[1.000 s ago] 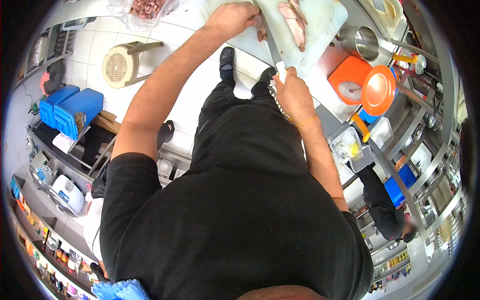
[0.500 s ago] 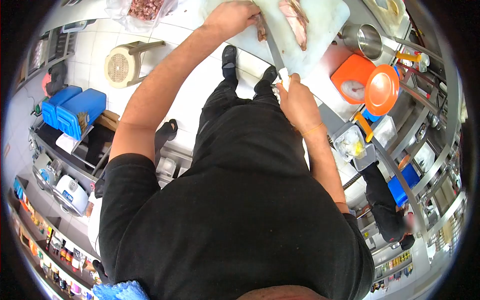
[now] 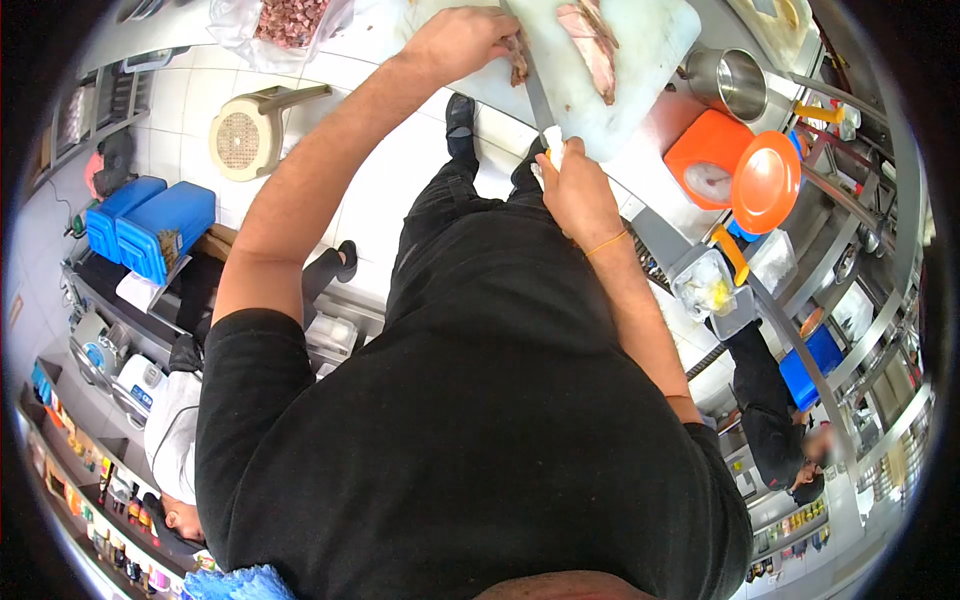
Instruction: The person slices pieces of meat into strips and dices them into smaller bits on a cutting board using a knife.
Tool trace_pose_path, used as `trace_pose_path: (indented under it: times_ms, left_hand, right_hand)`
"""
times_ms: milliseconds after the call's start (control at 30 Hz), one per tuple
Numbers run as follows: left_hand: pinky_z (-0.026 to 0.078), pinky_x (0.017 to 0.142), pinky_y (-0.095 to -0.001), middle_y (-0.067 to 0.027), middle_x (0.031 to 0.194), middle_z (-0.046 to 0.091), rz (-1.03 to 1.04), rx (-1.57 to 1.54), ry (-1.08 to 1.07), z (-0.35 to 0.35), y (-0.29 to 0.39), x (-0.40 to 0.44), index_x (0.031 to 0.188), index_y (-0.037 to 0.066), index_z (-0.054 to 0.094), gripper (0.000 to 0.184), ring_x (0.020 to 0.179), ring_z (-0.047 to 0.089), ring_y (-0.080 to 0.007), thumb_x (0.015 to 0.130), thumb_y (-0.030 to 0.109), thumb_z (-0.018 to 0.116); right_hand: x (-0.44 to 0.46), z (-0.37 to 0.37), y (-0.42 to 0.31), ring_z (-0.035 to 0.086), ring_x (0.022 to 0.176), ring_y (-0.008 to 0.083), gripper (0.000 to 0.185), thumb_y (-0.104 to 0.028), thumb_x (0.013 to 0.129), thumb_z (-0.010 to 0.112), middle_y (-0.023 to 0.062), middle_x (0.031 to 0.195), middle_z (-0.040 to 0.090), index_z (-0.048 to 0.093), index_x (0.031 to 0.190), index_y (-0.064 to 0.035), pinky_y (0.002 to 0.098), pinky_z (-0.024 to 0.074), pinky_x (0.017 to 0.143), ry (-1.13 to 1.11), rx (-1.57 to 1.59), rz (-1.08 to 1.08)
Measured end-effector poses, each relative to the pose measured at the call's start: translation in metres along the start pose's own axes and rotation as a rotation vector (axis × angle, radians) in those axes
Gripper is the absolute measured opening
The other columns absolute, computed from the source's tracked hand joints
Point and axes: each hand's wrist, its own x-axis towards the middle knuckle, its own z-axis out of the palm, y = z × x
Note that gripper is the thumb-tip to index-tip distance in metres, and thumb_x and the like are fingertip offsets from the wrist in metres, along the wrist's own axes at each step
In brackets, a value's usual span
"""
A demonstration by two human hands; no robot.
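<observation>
A white-handled knife (image 3: pixel 539 98) is in my right hand (image 3: pixel 580 190), its fingers closed round the handle. The blade points up and away over the pale cutting board (image 3: pixel 640 110). My left hand (image 3: pixel 455 42) is closed on a small piece of meat (image 3: pixel 518 68), right beside the blade on its left. A larger strip of meat (image 3: pixel 592 55) lies on the board to the right of the knife. At the upper left, a clear plastic bag (image 3: pixel 235 30) holds cut meat pieces (image 3: pixel 290 20).
Right of the board are a steel pot (image 3: pixel 727 84), an orange scale (image 3: pixel 708 160) with an orange plate (image 3: pixel 766 182), and a plastic container (image 3: pixel 703 285). A stool (image 3: pixel 243 138) stands on the floor. Other people are at the lower left and lower right.
My right hand has shifted slightly left with the knife, after moving a little back and right earlier. At the lower left, the person in white has come further into view.
</observation>
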Motion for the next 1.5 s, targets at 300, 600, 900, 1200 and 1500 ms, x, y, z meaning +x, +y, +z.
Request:
trace_pose_path:
  times_ms: [300, 600, 900, 1200, 1500]
  left_hand:
    - [0.059, 0.089, -0.0439, -0.01, 0.108, 0.073, -0.009, 0.096, -0.104, -0.005, 0.001, -0.001, 0.11, 0.009, 0.069, 0.035, 0.102, 0.072, -0.0326, 0.084, 0.028, 0.082]
    - [0.06, 0.089, -0.0417, -0.0067, 0.109, 0.072, 0.051, 0.2, 0.044, 0.011, -0.007, -0.014, 0.112, 0.008, 0.067, 0.044, 0.104, 0.072, -0.0303, 0.079, 0.029, 0.087]
    - [0.059, 0.093, -0.0411, -0.0079, 0.115, 0.073, 0.024, 0.224, -0.004, 0.012, -0.004, -0.017, 0.12, 0.01, 0.068, 0.047, 0.109, 0.071, -0.0293, 0.082, 0.032, 0.085]
    - [0.059, 0.093, -0.0422, -0.0075, 0.117, 0.072, -0.023, 0.204, 0.056, 0.01, 0.001, -0.02, 0.117, 0.009, 0.067, 0.048, 0.11, 0.071, -0.03, 0.082, 0.037, 0.085]
    - [0.055, 0.101, -0.0449, -0.0102, 0.132, 0.066, -0.18, 0.056, 0.207, 0.03, 0.017, -0.03, 0.127, 0.011, 0.065, 0.054, 0.12, 0.066, -0.0357, 0.082, 0.03, 0.088]
  right_hand:
    - [-0.001, 0.004, -0.006, 0.07, 0.087, 0.0534, 0.046, -0.03, 0.104, 0.063, 0.0366, 0.088, 0.07, 0.052, 0.115, 0.0129, 0.0576, 0.0569, 0.078, -0.002, 0.008, 0.052]
    - [-0.001, 0.01, -0.016, 0.072, 0.088, 0.0513, 0.044, -0.028, 0.104, 0.062, 0.0356, 0.088, 0.071, 0.047, 0.114, 0.0115, 0.0563, 0.0587, 0.079, 0.005, -0.022, 0.05]
    - [0.024, 0.03, -0.024, 0.072, 0.09, 0.0528, 0.043, -0.029, 0.104, 0.061, 0.036, 0.091, 0.071, 0.047, 0.116, 0.0102, 0.0582, 0.0571, 0.082, 0.041, -0.019, 0.121]
    - [0.04, 0.012, -0.027, 0.072, 0.095, 0.0508, 0.041, -0.029, 0.103, 0.062, 0.0335, 0.095, 0.073, 0.052, 0.116, 0.008, 0.0578, 0.0557, 0.086, 0.111, 0.05, 0.044]
    - [-0.003, -0.034, 0.045, 0.072, 0.083, 0.0495, 0.042, -0.033, 0.101, 0.066, 0.0304, 0.083, 0.072, 0.057, 0.119, 0.0035, 0.0576, 0.0563, 0.073, 0.23, -0.103, -0.062]
